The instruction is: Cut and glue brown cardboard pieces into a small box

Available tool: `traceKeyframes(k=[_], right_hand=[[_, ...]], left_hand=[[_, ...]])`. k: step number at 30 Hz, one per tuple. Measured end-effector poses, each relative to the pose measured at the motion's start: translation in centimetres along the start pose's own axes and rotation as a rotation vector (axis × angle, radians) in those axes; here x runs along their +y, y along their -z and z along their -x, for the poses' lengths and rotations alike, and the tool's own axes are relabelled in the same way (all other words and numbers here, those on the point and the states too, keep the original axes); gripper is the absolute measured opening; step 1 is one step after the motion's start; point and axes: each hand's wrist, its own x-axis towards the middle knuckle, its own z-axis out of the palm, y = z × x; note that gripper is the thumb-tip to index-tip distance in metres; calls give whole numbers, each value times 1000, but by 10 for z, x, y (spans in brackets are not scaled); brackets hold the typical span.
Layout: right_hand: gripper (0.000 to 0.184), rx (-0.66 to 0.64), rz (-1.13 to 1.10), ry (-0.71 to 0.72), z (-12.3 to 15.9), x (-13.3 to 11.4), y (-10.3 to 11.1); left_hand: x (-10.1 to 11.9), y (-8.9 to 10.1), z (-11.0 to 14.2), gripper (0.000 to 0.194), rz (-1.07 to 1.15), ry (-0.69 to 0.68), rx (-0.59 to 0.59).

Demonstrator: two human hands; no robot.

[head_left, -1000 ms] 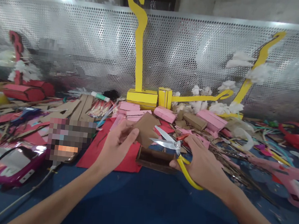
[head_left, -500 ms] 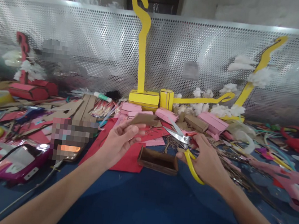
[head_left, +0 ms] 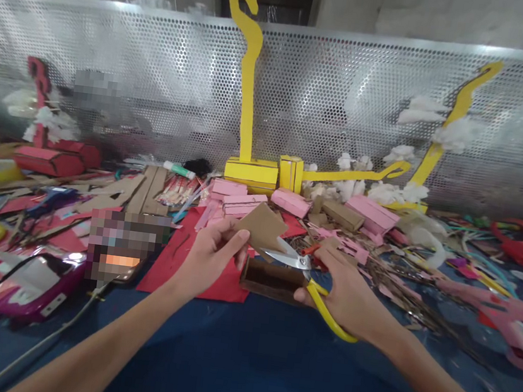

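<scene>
My left hand pinches a small piece of brown cardboard between thumb and fingers, its flat face tilted towards me. In my right hand is a pair of scissors with yellow and red handles. The scissor blades are parted and reach the lower right edge of the cardboard. Below both hands, an open brown cardboard box stands on the blue table, partly hidden by my right fingers. Red paper lies under and beside my left hand.
Behind stand yellow hook-shaped pieces on boxes before a perforated metal panel. Pink boxes and twigs lie at the middle right. A pink glue gun is further right. Left are a phone, a cable and a purple device.
The cardboard has turned so that its broad face shows. My right hand has moved left and slightly down, bringing the scissor blades to the cardboard's edge.
</scene>
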Motion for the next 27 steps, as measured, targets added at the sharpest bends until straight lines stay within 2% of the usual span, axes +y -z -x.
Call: traceKeyframes(k=[5, 9, 15, 20, 27], right_hand=[[50, -52, -48, -51, 1, -4, 5], [51, -61, -77, -62, 0, -4, 7], [45, -95, -22, -122, 1, -2, 7], [38, -90, 2, -131, 1, 0, 8], [39, -67, 25, -111, -1, 4, 7]], left_hand=[[2, 1, 1, 20, -33, -48, -14], [-2, 2, 1, 20, -51, -70, 17], [-7, 4, 0, 21, -86, -102, 54], [-2, 5, 0, 24, -154, -132, 139], [-2, 2, 0, 23, -202, -122, 173]])
